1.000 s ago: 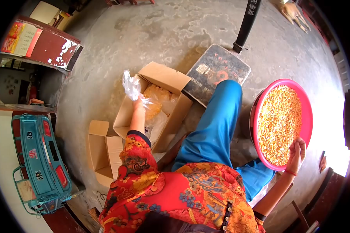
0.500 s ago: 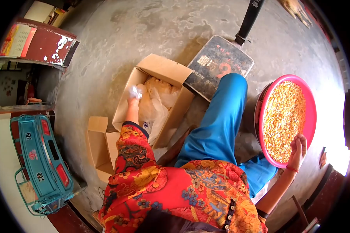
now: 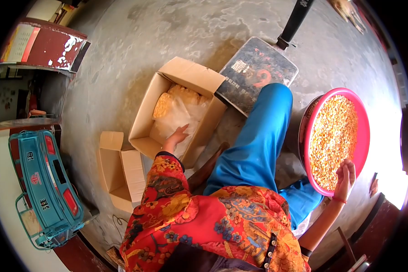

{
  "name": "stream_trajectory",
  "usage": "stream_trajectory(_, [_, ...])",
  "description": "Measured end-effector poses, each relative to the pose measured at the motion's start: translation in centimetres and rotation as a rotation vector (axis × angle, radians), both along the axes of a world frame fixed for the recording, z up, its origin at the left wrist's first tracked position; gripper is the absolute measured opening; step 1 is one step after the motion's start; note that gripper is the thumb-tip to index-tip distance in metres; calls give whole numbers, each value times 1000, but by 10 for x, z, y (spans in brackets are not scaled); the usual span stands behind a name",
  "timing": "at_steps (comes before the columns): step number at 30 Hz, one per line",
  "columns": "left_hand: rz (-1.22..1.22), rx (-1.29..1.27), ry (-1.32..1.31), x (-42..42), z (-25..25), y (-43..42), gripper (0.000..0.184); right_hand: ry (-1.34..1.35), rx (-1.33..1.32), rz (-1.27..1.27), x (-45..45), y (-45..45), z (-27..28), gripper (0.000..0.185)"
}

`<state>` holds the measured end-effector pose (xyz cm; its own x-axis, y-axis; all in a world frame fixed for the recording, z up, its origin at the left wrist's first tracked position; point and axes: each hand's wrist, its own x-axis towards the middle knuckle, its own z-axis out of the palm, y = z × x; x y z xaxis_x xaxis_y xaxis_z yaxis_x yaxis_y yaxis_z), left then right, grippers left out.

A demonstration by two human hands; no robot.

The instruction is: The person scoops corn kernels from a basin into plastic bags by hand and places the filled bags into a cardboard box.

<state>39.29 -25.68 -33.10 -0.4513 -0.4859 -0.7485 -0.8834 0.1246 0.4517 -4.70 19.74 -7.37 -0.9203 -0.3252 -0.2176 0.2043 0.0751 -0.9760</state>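
Note:
My left hand [image 3: 177, 135] reaches into an open cardboard box [image 3: 143, 106], fingers stretched out over a clear plastic bag [image 3: 177, 119]. Inside the box lie yellowish-tan pieces [image 3: 163, 106], partly covered by the bag. Whether my fingers touch the plastic is hard to see. On the other side, my right hand [image 3: 346, 174] hangs over the near rim of a pink basin [image 3: 363, 136] full of corn kernels [image 3: 333, 136]. Its fingers are pressed together at the tips; anything between them is too small to make out.
A platform scale [image 3: 249, 68] with a black post stands beyond the box, close to my knee. A smaller open cardboard box [image 3: 118, 183] sits to the left. Farther left is a teal metal object [image 3: 47, 186]. An animal's legs [image 3: 351, 16] show at the top right.
My left hand has moved right and nearer to me, letting go of the gathered plastic it held up. The bag now lies lower in the box. My right hand has barely moved.

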Motion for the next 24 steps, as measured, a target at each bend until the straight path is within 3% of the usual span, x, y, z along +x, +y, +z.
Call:
stream_trajectory(3, [-151, -57, -49, -3, -31, 7, 55, -4, 8, 23, 4, -4, -3, 14])
stream_trajectory(4, [-532, -121, 81, 22, -112, -5, 55, -10, 25, 10, 7, -9, -2, 13])
stream_trajectory(5, [-536, -120, 83, 22, -127, -5, 55, -16, 44, -5, 11, -14, -1, 13])
stream_trajectory(6, [-299, 31, 121, 17, -136, 0, 52, -22, 40, 8, 15, -19, 0, 13])
stream_trajectory(7, [-59, 182, 156, 6, -127, 6, 50, -35, 47, 18, 14, -19, -1, 13])
stream_trajectory(9, [-69, 198, 169, -6, -98, 6, 45, -27, 65, 56, 15, -22, -1, 13])
stream_trajectory(11, [-19, 60, -33, -16, -78, 2, 40, -21, 65, 54, 15, -24, -1, 13])
stream_trajectory(14, [-44, -75, -65, -22, -65, 2, 39, -7, 63, 51, 16, -24, 1, 13])
stream_trajectory(17, [-10, -104, -99, -39, -7, 11, 41, 26, 55, 72, 10, -16, 3, 14])
stream_trajectory(19, [182, -264, -11, -2, -68, 1, 47, 39, 143, 22, 7, -7, 8, 14])
stream_trajectory(21, [87, -287, -41, -9, -35, 0, 49, 64, 218, -79, 8, -6, 18, 13])
stream_trajectory(24, [-295, -491, -121, 9, -65, -29, 37, 128, 138, -120, -1, 28, 19, 9])
